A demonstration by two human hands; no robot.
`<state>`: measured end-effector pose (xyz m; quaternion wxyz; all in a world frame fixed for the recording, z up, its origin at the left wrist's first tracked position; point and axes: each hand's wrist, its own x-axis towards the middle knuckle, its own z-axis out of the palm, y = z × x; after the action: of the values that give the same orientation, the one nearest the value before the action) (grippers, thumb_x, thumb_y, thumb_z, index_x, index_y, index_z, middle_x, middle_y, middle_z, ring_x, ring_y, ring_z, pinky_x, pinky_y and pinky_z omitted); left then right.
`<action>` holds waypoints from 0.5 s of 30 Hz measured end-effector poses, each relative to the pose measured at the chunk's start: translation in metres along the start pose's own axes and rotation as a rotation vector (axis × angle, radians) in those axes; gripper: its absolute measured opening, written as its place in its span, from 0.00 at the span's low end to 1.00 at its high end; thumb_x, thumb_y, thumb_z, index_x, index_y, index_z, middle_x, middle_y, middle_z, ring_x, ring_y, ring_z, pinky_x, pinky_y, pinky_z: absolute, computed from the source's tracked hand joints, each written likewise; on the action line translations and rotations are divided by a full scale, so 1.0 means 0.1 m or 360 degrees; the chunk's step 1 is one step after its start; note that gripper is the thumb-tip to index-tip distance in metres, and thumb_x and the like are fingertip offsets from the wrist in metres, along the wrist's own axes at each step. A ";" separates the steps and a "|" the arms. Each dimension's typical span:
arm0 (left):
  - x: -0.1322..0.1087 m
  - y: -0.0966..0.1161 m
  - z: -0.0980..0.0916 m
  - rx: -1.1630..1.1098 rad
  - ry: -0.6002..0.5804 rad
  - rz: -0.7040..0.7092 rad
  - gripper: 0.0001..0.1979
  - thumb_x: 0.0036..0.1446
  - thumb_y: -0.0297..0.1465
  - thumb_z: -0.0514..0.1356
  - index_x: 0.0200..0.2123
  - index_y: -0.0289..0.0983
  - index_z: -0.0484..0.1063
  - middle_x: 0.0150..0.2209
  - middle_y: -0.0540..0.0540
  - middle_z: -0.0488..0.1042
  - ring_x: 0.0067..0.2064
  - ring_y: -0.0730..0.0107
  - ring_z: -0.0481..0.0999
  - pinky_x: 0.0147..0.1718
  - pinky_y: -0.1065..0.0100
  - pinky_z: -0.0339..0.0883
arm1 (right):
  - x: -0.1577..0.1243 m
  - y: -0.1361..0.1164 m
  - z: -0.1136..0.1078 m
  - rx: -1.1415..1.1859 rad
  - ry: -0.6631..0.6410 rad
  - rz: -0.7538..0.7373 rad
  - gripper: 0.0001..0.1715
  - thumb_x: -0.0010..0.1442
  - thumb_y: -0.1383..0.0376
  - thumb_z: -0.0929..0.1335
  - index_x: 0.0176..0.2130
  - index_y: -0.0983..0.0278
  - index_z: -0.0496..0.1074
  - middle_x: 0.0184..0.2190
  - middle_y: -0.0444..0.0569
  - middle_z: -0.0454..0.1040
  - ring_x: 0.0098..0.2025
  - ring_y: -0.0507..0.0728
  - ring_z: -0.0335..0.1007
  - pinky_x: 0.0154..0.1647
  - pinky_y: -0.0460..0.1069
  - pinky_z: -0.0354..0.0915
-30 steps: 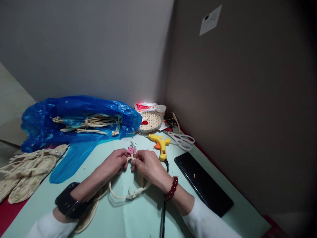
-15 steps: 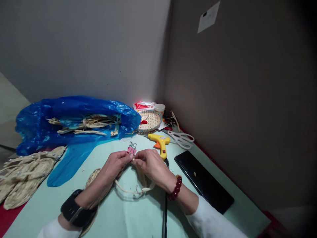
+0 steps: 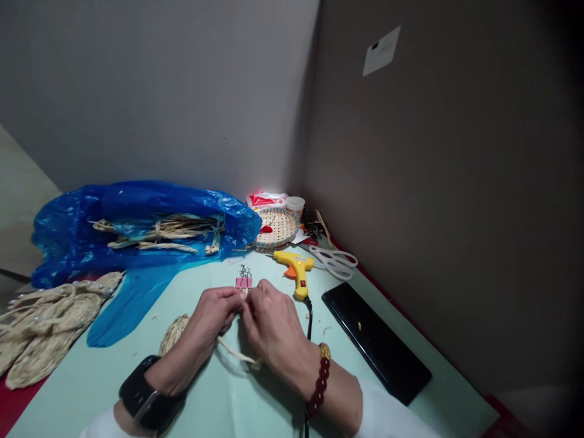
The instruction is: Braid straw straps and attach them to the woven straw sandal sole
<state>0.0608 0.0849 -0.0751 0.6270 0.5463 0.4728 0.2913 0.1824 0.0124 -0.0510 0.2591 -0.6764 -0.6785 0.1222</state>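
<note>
Both hands meet near the middle of the table, just below a pink binder clip. My left hand pinches pale plant-fibre strands at the clip's lower edge. Close beside it, my right hand has its fingers closed on the same strands. A loose fibre strand hangs in a curve beneath the hands. The fingertips partly cover the gripped part. Under my left forearm lies a woven straw sole, mostly hidden by the arm.
A yellow glue gun lies beyond my right hand, white-handled scissors and a black tray to its right. At the back are a blue plastic bag with fibre bundles and a woven basket. Straw slippers lie left.
My right hand has turned, its back now facing up more and its fingers drawn in beside the left. The loose strand hangs less widely. The view has shifted slightly.
</note>
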 end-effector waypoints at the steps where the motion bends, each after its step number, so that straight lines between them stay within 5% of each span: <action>1: -0.02 0.00 0.00 -0.0040 -0.0020 -0.0002 0.10 0.44 0.35 0.62 0.20 0.36 0.67 0.14 0.60 0.54 0.18 0.81 0.47 0.19 0.73 0.38 | -0.04 -0.03 0.02 -0.0037 -0.0028 -0.0072 0.13 0.65 0.69 0.61 0.42 0.67 0.74 0.39 0.54 0.74 0.32 0.57 0.69 0.30 0.51 0.53; 7: -0.10 0.07 0.00 -0.0263 -0.0148 -0.0007 0.15 0.47 0.36 0.62 0.18 0.38 0.59 0.15 0.60 0.52 0.18 0.81 0.46 0.17 0.74 0.40 | -0.15 -0.05 0.09 -0.0142 -0.0217 -0.0393 0.16 0.59 0.74 0.62 0.45 0.67 0.73 0.44 0.55 0.75 0.37 0.61 0.71 0.31 0.52 0.54; 12: -0.09 0.10 0.00 -0.0366 -0.0209 -0.0107 0.15 0.42 0.35 0.68 0.22 0.36 0.64 0.17 0.59 0.59 0.17 0.85 0.50 0.16 0.77 0.40 | -0.07 0.00 -0.03 0.0024 -0.0213 -0.0301 0.11 0.62 0.65 0.65 0.33 0.64 0.76 0.35 0.52 0.79 0.33 0.59 0.72 0.31 0.51 0.54; 15: -0.08 0.10 0.00 -0.0386 -0.0241 -0.0157 0.15 0.37 0.33 0.71 0.25 0.34 0.68 0.16 0.60 0.58 0.16 0.87 0.49 0.16 0.78 0.40 | 0.02 0.05 -0.12 0.0167 -0.0034 -0.0066 0.16 0.67 0.60 0.62 0.41 0.66 0.75 0.40 0.56 0.78 0.43 0.62 0.72 0.40 0.52 0.58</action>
<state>0.0590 0.0801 -0.0636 0.7359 0.4629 0.4119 0.2731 0.1929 0.0125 -0.0435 0.2893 -0.6465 -0.6877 0.1593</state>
